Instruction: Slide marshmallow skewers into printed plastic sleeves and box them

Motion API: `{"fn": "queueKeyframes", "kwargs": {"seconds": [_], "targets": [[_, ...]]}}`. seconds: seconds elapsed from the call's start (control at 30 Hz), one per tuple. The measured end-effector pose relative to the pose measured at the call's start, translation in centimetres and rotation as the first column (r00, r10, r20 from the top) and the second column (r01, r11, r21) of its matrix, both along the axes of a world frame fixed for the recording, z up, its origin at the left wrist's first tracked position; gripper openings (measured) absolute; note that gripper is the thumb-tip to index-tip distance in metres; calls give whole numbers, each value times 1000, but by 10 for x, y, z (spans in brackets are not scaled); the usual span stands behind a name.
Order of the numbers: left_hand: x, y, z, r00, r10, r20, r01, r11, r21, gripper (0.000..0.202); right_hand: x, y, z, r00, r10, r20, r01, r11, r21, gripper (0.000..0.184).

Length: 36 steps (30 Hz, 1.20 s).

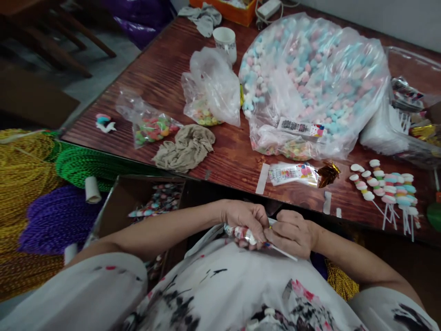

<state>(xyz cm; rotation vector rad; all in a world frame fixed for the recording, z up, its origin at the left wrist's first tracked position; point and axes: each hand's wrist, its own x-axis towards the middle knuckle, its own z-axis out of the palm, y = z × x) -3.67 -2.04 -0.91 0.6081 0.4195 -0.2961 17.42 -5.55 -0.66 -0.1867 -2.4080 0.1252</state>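
My left hand (246,220) is closed around a wrapped marshmallow skewer (243,233), held close to my body below the table edge. At the base of the wrapper, my right hand (291,232) pinches beside the white stick (284,253), which sticks out toward the lower right. Its fingertips meet those of my left hand, and what exactly they pinch is hidden. On the table in front lie printed clear wrappers (292,174) and a bundle of gold twist ties (328,174). Several unwrapped marshmallow skewers (391,188) rest at the right.
A large bag of pastel marshmallows (313,78) covers the table's back. Nearer left are candy bags (155,128), (213,92), a crumpled cloth (186,148) and a white mug (225,43). An open carton (120,197) with wrapped skewers stands below, beside coloured cord bundles (62,220).
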Motion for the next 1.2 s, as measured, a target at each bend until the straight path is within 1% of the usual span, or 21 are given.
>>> {"fn": "queueKeyframes", "kwargs": {"seconds": [0.13, 0.3, 0.37, 0.43, 0.5, 0.53, 0.57, 0.63, 0.67, 0.7, 0.73, 0.77, 0.8, 0.83, 0.9, 0.97, 1.0, 1.03, 1.07, 1.13, 1.2], "targets": [[3, 3, -3, 992, -90, 84, 85, 995, 57, 34, -8, 0, 3, 999, 43, 7, -43, 999, 3, 12], [0, 16, -9, 979, -148, 140, 113, 967, 230, 40, -13, 0, 3, 993, -113, 36, 115, 992, -58, 18], [-5, 28, -2, 972, -175, 155, 104, 918, 383, 42, -14, -1, 5, 986, -154, 61, 159, 984, -84, 19], [-12, 43, 12, 954, -259, 151, 129, 810, 572, 38, -15, -4, 9, 980, -159, 119, 171, 981, -93, 18], [-20, 57, 34, 938, -335, 85, 157, 632, 759, 30, -16, -6, 11, 968, -152, 200, 173, 981, -89, 17], [-23, 61, 46, 944, -327, 37, 143, 510, 848, 26, -17, -6, 12, 957, -156, 243, 184, 978, -94, 16], [-24, 62, 59, 961, -276, -1, 103, 356, 929, 23, -17, -5, 12, 946, -170, 276, 208, 971, -115, 15], [-22, 52, 81, 993, -119, 7, -10, -26, 1000, 18, -16, 3, 11, 930, -218, 297, 293, 927, -236, 15], [-19, 42, 88, 995, -83, 48, -65, -209, 976, 16, -15, 9, 11, 925, -247, 290, 341, 875, -343, 15], [-15, 30, 92, 991, -99, 88, -118, -355, 928, 15, -14, 16, 12, 921, -283, 269, 382, 795, -471, 15], [-10, 18, 91, 983, -145, 115, -170, -462, 870, 15, -13, 22, 13, 915, -330, 234, 403, 686, -606, 16], [-5, 7, 85, 969, -214, 124, -221, -525, 822, 14, -12, 27, 16, 904, -383, 191, 392, 560, -730, 17], [-1, -1, 75, 959, -271, 81, -223, -549, 806, 12, -12, 30, 19, 889, -434, 148, 349, 433, -831, 19], [3, -4, 63, 964, -259, 60, -200, -557, 806, 10, -14, 32, 22, 874, -475, 102, 279, 321, -905, 20], [6, 1, 39, 988, -72, 134, -152, -547, 823, 13, -19, 29, 25, 870, -493, 1, 89, 156, -984, 22], [6, 14, 24, 940, 119, 320, -226, -487, 844, 22, -27, 24, 22, 881, -465, -87, -68, 59, -996, 22], [5, 20, 21, 894, 154, 420, -310, -465, 830, 24, -30, 22, 18, 883, -456, -111, -102, 42, -994, 22], [5, 24, 20, 849, 161, 504, -388, -456, 801, 25, -32, 21, 14, 880, -461, -115, -100, 57, -993, 22], [5, 25, 21, 810, 160, 565, -443, -463, 767, 23, -34, 21, 9, 873, -477, -104, -61, 104, -993, 21], [8, 22, 21, 743, 228, 629, -466, -498, 731, 28, -33, 23, 2, 847, -528, -65, 79, 246, -966, 19], [11, 16, 17, 635, 413, 653, -466, -469, 750, 48, -31, 25, -1, 813, -579, -63, 202, 381, -902, 16]]}}
